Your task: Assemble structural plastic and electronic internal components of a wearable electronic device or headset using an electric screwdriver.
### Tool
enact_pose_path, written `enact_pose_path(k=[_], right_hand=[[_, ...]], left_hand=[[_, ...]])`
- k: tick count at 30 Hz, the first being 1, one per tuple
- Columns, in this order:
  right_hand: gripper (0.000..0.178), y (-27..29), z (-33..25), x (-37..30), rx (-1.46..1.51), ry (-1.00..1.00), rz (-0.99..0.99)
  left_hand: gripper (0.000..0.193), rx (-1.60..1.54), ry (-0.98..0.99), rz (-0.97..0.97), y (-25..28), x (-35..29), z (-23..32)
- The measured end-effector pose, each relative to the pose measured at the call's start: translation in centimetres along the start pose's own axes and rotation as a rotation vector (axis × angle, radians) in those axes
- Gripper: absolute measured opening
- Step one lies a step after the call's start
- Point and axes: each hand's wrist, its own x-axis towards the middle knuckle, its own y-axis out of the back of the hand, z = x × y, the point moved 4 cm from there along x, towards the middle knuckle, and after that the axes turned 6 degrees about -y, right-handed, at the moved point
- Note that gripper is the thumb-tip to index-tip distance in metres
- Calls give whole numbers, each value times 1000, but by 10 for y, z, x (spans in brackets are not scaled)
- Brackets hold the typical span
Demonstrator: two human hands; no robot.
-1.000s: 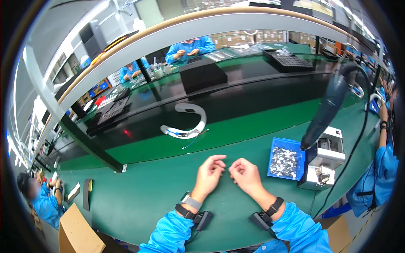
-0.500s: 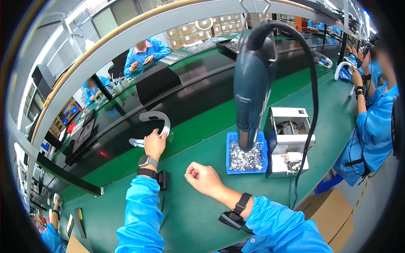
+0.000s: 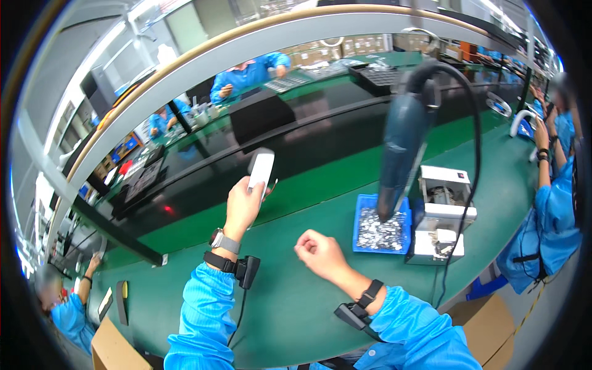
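Observation:
My left hand [image 3: 243, 208] is closed round a white U-shaped neckband [image 3: 263, 166], raised over the far part of the bench and turned so that mostly one pale end shows. My right hand [image 3: 322, 256] rests above the green bench with its fingers curled in; whether something small lies between them is hidden. To its right stands a blue tray [image 3: 356, 237] of small silvery and dark parts. A dark blue-green corded power tool [image 3: 404, 145] hangs point down, overlapping the tray in view.
A white box-shaped machine [image 3: 447, 213] stands right of the tray. The tool's black cable [image 3: 473, 154] loops down in front of it. A dark conveyor belt [image 3: 320, 129] runs behind the bench. Co-workers in blue sit across, at right and at left. Cardboard boxes [image 3: 114, 345] stand at the near edge.
My left hand has picked the neckband up from the bench's far side and turned it on edge. My right hand stays curled, in much the same place. The whole view has shifted.

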Motion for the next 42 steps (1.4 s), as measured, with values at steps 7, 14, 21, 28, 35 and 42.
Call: enact_pose_path(k=[7, 14, 21, 28, 35, 42], right_hand=[[9, 7, 7, 5, -7, -78, -37], [9, 16, -26, -12, 322, 195, 207], [10, 19, -29, -15, 234, 249, 218], [11, 18, -25, -12, 215, 258, 211], [13, 21, -20, -10, 249, 177, 195], [9, 36, -67, -27, 199, 577, 328]], left_hand=[[34, -1159, 9, 228, 80, -60, 88], [31, -938, 29, 182, 56, -119, 112], [34, -1076, 183, 84, 16, -140, 102], [38, -1142, 183, -76, 3, -141, 107], [47, -1222, 117, -225, -10, -152, 120], [44, -1304, 143, -291, -11, -153, 115]])
